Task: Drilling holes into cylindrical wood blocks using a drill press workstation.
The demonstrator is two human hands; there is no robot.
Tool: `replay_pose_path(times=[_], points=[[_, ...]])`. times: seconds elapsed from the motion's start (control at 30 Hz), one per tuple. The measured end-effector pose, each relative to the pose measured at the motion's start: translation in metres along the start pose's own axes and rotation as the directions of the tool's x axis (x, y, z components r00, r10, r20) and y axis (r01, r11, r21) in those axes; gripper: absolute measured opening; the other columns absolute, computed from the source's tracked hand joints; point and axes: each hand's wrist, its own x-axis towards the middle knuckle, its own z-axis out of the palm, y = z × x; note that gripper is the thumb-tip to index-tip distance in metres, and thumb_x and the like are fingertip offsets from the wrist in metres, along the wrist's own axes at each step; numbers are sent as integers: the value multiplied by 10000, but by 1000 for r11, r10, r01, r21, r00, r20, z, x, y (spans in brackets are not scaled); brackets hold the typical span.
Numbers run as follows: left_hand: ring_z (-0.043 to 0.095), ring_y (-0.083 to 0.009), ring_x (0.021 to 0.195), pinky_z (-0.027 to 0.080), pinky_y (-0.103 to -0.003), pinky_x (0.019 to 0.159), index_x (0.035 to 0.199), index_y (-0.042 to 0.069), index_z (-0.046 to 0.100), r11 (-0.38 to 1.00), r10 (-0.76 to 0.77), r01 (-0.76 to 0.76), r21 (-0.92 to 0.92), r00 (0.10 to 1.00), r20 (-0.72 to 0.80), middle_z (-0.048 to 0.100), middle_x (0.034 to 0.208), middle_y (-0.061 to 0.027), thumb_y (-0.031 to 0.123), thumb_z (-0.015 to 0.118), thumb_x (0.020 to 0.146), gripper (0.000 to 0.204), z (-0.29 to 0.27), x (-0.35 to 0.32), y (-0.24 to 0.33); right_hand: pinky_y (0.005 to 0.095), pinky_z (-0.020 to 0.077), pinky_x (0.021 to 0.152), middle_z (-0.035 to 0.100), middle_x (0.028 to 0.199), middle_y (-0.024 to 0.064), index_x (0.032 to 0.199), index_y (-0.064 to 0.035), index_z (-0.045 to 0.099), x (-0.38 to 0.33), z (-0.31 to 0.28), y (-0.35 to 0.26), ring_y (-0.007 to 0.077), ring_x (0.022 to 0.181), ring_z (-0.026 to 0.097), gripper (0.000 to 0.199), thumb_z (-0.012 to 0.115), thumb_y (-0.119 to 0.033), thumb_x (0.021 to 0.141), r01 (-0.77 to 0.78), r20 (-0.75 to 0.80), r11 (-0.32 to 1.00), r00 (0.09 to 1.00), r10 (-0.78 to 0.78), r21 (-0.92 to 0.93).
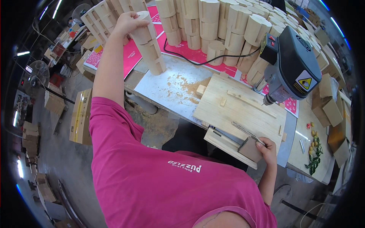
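My left hand (131,24) reaches to the far left and is closed round the top wooden cylinder (143,37) of an upright stack. Slots show in the sides of these pale cylinders. The stack's base (156,66) stands on a white board (146,84) strewn with sawdust. At the near right, my right hand (269,150) grips a flat brown block (250,149) at the front edge of a wooden jig board (232,100). A slim metallic tool (245,130) lies along the block toward my fingers; whether they hold it too I cannot tell.
A drill press (292,64) overhangs the jig's right side, its chuck (268,100) above the board. Its black cable (205,62) crosses in front of many stacked cylinders (209,19). Yellow fruit with leaves (315,152) and open cartons (327,97) are at the right.
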Motion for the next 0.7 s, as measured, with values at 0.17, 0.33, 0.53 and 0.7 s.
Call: replay_pose_path(times=[0.17, 0.33, 0.53, 0.7], points=[[590, -132, 696, 469, -263, 595, 869, 39, 598, 998, -61, 61, -2, 997, 42, 605, 779, -51, 262, 812, 619, 398, 6, 8, -5, 208, 400, 631, 593, 794, -17, 904, 8, 641, -1, -3, 3, 62, 707, 496, 214, 706, -127, 750, -25, 12, 1000, 1000, 25, 6], [593, -130, 686, 469, -261, 590, 858, 42, 594, 993, -20, 15, 114, 999, 35, 612, 776, -48, 263, 803, 625, 383, 5, 15, -11, 212, 407, 645, 600, 798, -12, 904, 9, 640, 0, -2, 4, 68, 721, 507, 212, 705, -118, 746, -3, 5, 1000, 1000, 3, 11], [616, -182, 765, 487, -325, 681, 860, 34, 639, 991, -69, 62, 116, 996, 49, 646, 836, -117, 376, 791, 577, 469, 3, 31, -33, 211, 400, 653, 595, 788, -11, 894, 13, 636, 2, -1, -1, 68, 726, 503, 202, 702, -101, 740, -16, 17, 1000, 1000, 15, 8], [624, -246, 794, 492, -337, 707, 905, 7, 619, 790, 461, -228, 569, 832, -307, 646, 854, -132, 393, 776, 600, 516, 19, 8, 24, 210, 396, 652, 587, 778, -16, 887, 12, 634, 4, -1, -1, 67, 726, 500, 193, 702, -89, 737, 19, 38, 1000, 999, -19, -3]])
